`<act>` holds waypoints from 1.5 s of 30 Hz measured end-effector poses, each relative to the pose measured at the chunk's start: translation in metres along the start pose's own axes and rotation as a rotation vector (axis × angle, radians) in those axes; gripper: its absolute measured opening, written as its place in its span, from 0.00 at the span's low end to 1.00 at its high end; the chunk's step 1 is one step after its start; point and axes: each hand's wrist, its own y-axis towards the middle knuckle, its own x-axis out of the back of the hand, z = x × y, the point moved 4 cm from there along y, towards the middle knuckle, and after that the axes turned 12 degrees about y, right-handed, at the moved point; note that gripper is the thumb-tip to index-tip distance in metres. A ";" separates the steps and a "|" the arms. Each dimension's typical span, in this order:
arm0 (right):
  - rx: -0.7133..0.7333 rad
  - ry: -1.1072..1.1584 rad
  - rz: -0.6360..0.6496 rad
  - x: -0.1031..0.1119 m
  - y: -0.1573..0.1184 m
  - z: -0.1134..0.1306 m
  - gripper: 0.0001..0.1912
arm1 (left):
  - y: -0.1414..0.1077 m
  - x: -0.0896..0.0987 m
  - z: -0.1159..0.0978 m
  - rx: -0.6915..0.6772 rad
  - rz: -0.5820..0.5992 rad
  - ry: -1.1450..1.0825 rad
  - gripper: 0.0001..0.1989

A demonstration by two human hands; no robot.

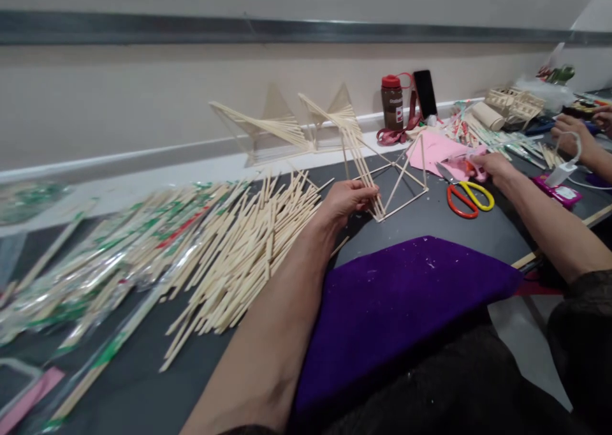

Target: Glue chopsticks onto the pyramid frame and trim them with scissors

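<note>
My left hand (351, 199) is closed around several thin wooden sticks at the near corner of a stick frame (404, 199). The frame is built of joined sticks and stands tilted on the dark table. My right hand (497, 168) is closed at a pink, partly see-through tool (467, 162), whose exact kind is too blurred to tell. Just in front of it lie scissors (463, 199) with one red and one yellow handle. Under the tool spreads a pink cloth (434, 151). A purple cloth-covered board (411, 307) is at the table's near edge, before my body.
Loose wooden chopsticks (258, 250) are heaped left of my forearm, beside wrapped chopsticks (119, 263). Two finished-looking stick structures (268, 125) lean by the wall. Behind stand a bottle (393, 103) and a phone (425, 95). Another person's hands (576, 135) work at far right, near a magenta box (559, 191).
</note>
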 end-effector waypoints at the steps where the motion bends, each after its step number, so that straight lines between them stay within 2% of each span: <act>1: -0.021 -0.072 -0.030 0.006 0.003 -0.001 0.10 | 0.000 -0.001 -0.001 -0.011 0.008 -0.003 0.03; 3: -0.018 -0.229 -0.092 0.017 0.005 0.004 0.14 | -0.001 -0.003 -0.001 -0.016 0.020 -0.016 0.04; 5: 0.069 -0.431 -0.150 0.025 0.002 0.018 0.18 | -0.001 -0.004 -0.001 -0.015 0.020 -0.015 0.06; 7: 0.203 -0.553 -0.196 0.023 -0.013 0.037 0.18 | -0.001 -0.005 -0.001 -0.016 0.017 -0.017 0.07; 9: 0.385 -0.607 -0.167 0.006 -0.042 0.056 0.09 | -0.002 -0.005 -0.002 -0.025 0.011 -0.007 0.07; 11: 0.515 -0.575 0.021 -0.028 -0.079 0.066 0.06 | -0.003 -0.005 -0.003 -0.037 0.008 0.002 0.07; 12: 0.465 -0.480 0.167 -0.048 -0.096 0.064 0.07 | -0.003 -0.005 -0.003 -0.042 0.006 0.002 0.07; 14: 0.165 -0.314 0.472 -0.091 -0.123 0.049 0.06 | -0.004 -0.005 -0.003 -0.043 -0.003 -0.003 0.06; 15: 0.057 -0.221 0.531 -0.109 -0.132 0.043 0.07 | -0.004 -0.005 -0.003 -0.037 -0.005 -0.004 0.06; 18: -0.168 0.015 0.566 -0.148 -0.136 0.027 0.10 | -0.004 -0.005 -0.003 -0.012 0.003 0.002 0.06; 21: -0.275 0.125 0.599 -0.168 -0.126 0.019 0.05 | -0.004 -0.005 -0.003 -0.016 0.009 0.007 0.06; 29: -0.263 0.129 0.645 -0.186 -0.124 0.018 0.07 | -0.005 -0.004 -0.002 -0.061 0.014 0.033 0.05; 39: -0.226 0.096 0.638 -0.188 -0.124 0.017 0.08 | -0.003 -0.003 -0.001 -0.061 0.012 0.041 0.04; 45: -0.193 0.088 0.645 -0.189 -0.123 0.014 0.07 | -0.004 -0.003 -0.001 -0.060 0.012 0.028 0.07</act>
